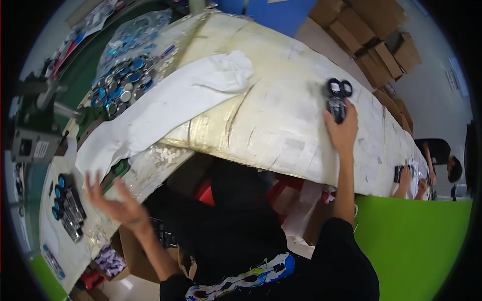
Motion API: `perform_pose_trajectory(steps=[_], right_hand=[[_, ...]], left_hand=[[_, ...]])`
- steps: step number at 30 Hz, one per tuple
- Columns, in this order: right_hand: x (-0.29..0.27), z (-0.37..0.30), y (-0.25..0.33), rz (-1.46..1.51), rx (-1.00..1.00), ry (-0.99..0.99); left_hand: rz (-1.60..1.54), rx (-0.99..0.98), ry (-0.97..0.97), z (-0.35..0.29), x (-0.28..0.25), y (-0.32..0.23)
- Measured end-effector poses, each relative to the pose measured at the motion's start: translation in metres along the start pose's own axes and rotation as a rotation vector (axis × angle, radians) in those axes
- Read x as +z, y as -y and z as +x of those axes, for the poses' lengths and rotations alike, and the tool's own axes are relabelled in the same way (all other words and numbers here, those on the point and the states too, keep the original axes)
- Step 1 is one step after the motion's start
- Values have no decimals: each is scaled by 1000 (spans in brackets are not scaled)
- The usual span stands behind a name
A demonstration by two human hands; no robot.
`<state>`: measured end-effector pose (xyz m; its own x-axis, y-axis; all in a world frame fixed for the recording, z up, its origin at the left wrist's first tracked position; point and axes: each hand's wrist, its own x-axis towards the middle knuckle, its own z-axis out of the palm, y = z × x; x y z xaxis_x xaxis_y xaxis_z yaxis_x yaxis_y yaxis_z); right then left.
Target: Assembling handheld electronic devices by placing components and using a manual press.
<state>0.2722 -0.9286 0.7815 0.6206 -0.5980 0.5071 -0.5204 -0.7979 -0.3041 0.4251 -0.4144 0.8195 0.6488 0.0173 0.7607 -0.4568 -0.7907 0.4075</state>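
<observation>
My right hand point(344, 128) reaches far out over the table, its thumb and fingers closed around dark, shiny pieces with two round black heads point(336, 98). I cannot make out their exact kind. To the left, my left hand point(118, 203) is raised with its fingers spread and nothing in it, slightly smeared by motion. Beyond its fingers, several black, shiny-handled pieces with round blue heads point(69, 206) lie side by side at the table's left end. A long white cloth point(170, 103) lies across the table between my hands.
Blue and silver round caps point(123, 83) lie heaped at the back left, with a plastic bag point(135, 37) behind. A metal press point(37, 125) stands at the far left. Small white pieces point(165, 154) lie near the table's front edge. At the far right another person point(437, 153) works.
</observation>
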Motion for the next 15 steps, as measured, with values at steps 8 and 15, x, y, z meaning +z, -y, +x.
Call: perform_pose_trajectory(steps=[8,15], right_hand=[[56,31,158,216,-279,76],[1,-17,309,883,-643,609]], left_hand=[[-380,-50,300,-14,23,-78],[-1364,-732,365,-10,42,-84]])
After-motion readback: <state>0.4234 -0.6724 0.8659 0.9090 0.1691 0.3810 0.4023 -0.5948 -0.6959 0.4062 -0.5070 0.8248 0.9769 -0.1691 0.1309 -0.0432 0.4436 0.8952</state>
